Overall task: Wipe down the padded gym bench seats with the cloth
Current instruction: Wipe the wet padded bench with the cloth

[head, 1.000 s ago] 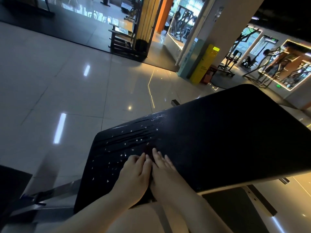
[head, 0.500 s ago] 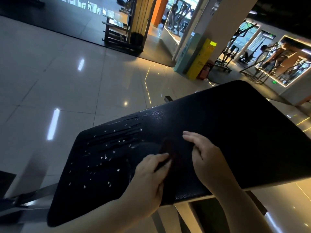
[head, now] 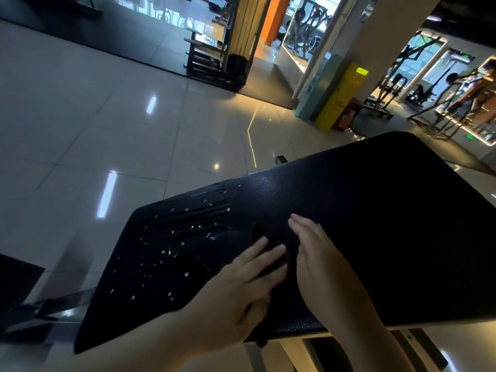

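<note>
A black padded bench seat (head: 375, 210) fills the lower middle of the head view, tilted, with wet streaks and white droplets (head: 171, 242) on its left half. A dark, reddish-brown cloth (head: 268, 238) lies on the pad near the front edge, hard to make out against the black. My left hand (head: 241, 288) lies on the cloth with its fingers stretched forward, pressing it down. A dark end hangs below that hand over the pad's front edge. My right hand (head: 319, 253) rests flat on the pad just right of the cloth, fingers together.
A glossy tiled floor (head: 107, 116) stretches to the left and ahead. The pale bench frame (head: 295, 353) shows under the pad. A dark rack (head: 214, 57), a yellow box (head: 341, 95) by a pillar and exercise machines (head: 442, 103) stand at the back.
One second ago both hands lay side by side at the front edge. They moved forward and apart over the cloth, and now the right hand has come back closer to the left.
</note>
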A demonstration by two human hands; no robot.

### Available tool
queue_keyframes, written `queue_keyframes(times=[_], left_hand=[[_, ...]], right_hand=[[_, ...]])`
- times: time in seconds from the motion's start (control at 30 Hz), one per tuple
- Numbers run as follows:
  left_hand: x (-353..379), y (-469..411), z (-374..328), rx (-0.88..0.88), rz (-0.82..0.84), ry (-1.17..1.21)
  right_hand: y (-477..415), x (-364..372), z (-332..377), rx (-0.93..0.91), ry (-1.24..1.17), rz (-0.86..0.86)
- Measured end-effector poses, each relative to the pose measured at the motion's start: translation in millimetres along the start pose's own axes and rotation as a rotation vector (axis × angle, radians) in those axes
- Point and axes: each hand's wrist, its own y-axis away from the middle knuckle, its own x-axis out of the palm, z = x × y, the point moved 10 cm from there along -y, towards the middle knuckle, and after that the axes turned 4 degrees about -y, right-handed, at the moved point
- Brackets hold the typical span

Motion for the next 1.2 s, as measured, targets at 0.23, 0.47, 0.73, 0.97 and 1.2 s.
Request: queue_keyframes(times=[0.23,0.47,0.73,0.97,1.2], left_hand=[[-15,-1,85,-0.367,-0.159,0.145],[-8,-16,12,-0.105,-0.123,0.098],[-13,14,131,-0.527,-0.248,0.184],[-14,-3,59,-0.211,-0.174,0.155],[-10,20,125,-0.414,-0.097,0.096]], right_hand=[[3,10,0,0.026,0.106,0.087],[11,15,8,-0.090,0.137,0.133],[12,22,4,-0.212,0.413,0.005],[7,19,13,-0.161,0.459,0.040],[-20,65,19,-0.138,0.551,-0.053]])
